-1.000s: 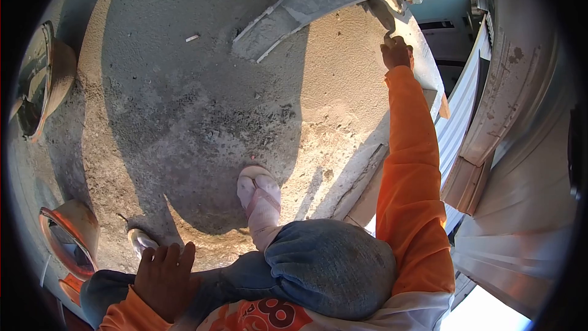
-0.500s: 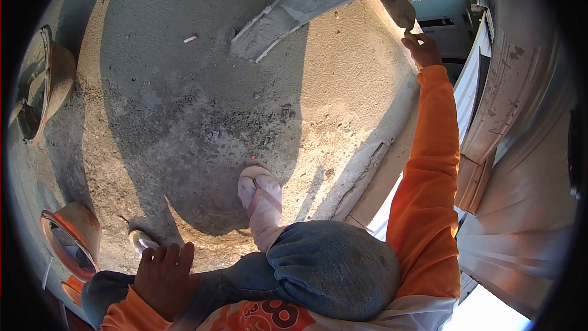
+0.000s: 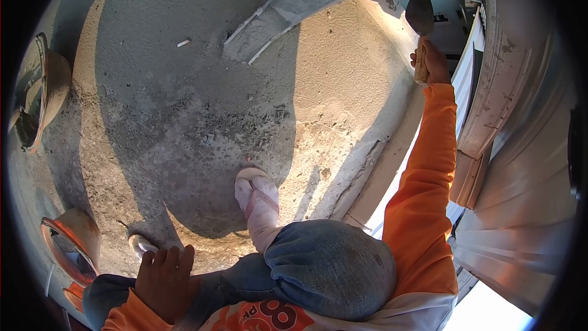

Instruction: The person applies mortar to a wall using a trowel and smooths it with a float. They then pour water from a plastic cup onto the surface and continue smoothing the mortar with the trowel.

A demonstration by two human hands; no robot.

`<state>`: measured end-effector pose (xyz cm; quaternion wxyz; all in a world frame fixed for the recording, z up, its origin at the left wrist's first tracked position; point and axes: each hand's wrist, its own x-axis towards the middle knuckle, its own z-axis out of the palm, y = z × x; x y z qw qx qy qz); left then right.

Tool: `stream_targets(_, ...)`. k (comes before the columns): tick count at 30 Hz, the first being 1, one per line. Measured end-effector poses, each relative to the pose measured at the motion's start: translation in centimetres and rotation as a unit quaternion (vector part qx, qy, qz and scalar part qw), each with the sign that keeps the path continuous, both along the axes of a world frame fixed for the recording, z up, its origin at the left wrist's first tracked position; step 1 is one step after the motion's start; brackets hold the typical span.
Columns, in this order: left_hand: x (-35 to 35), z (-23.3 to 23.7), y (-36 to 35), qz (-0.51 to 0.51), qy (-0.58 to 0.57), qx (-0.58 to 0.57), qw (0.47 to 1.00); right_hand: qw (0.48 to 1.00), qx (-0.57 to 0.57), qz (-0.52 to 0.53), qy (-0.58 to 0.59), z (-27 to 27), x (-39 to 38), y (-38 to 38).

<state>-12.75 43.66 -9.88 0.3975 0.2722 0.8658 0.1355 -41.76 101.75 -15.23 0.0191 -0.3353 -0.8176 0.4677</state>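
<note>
One dark, rounded metal trowel (image 3: pixel 419 15) points outward near the edge of the rough grey concrete floor (image 3: pixel 343 61), our right hand (image 3: pixel 436 61) wrapped round its pale wooden handle (image 3: pixel 420 73), presumably so the blade extends our reach. Our left hand (image 3: pixel 164 279), fingers bent and apparently empty, rests on our faded blue denim trousers (image 3: pixel 334 270), probably bracing our crouch.

An orange-rimmed bucket (image 3: pixel 86 225) lower left, a small white stub (image 3: pixel 184 43), metal sheeting (image 3: pixel 520 220) right
</note>
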Motion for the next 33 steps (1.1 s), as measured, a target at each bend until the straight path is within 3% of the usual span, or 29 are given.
stream_targets(4,0.0,0.3,-0.2,0.016,0.010,0.003,1.000,0.998,-0.055,0.024,-0.027,-0.3,-0.3,-0.9)
stream_targets(8,0.3,1.3,-0.6,0.049,0.040,0.016,0.998,0.984,-0.158,0.074,-0.042,0.4,4.9,-7.1)
stream_targets(9,0.5,1.7,-0.9,0.050,0.053,0.038,0.997,0.992,-0.093,0.072,-0.044,0.6,7.2,-10.1)
stream_targets(13,2.7,2.6,-1.7,0.077,0.100,0.029,0.992,0.991,-0.053,0.100,-0.070,-1.7,17.8,-17.6)
stream_targets(14,3.2,2.7,-2.0,0.062,0.112,0.047,0.991,0.986,-0.093,0.095,-0.103,-1.9,20.1,-19.5)
stream_targets(16,4.1,3.3,-2.8,0.054,0.128,0.059,0.989,0.959,-0.152,0.173,-0.164,-0.9,22.9,-24.2)
stream_targets(19,5.9,4.0,-3.8,-0.008,0.124,0.104,0.987,0.873,-0.297,0.378,-0.077,0.9,20.9,-32.1)
stream_targets(20,6.3,4.1,-4.1,-0.003,0.132,0.101,0.986,0.845,-0.285,0.449,-0.060,1.8,18.6,-35.3)
stream_targets(22,7.3,4.2,-5.3,-0.052,0.125,0.108,0.985,0.820,-0.192,0.536,-0.052,3.4,13.6,-42.1)
stream_targets(23,8.2,3.9,-5.9,-0.057,0.185,0.120,0.974,0.782,-0.083,0.616,-0.046,5.2,10.9,-45.8)
stream_targets(25,9.9,4.4,-6.5,-0.045,0.202,0.116,0.971,0.741,-0.044,0.662,-0.108,8.3,6.8,-53.8)
stream_targets(29,11.3,4.9,-7.7,-0.020,0.232,0.116,0.966,0.640,0.195,0.737,-0.100,11.7,1.9,-66.1)
stream_targets(31,11.4,4.8,-8.7,-0.022,0.259,0.105,0.960,0.500,0.338,0.797,-0.025,11.9,-0.9,-70.4)
stream_targets(32,11.4,4.9,-9.2,-0.029,0.263,0.108,0.958,0.499,0.344,0.795,-0.022,11.9,-1.7,-72.5)
stream_targets(33,11.5,5.0,-9.6,-0.038,0.266,0.111,0.957,0.442,0.412,0.796,-0.024,11.8,-1.9,-74.7)
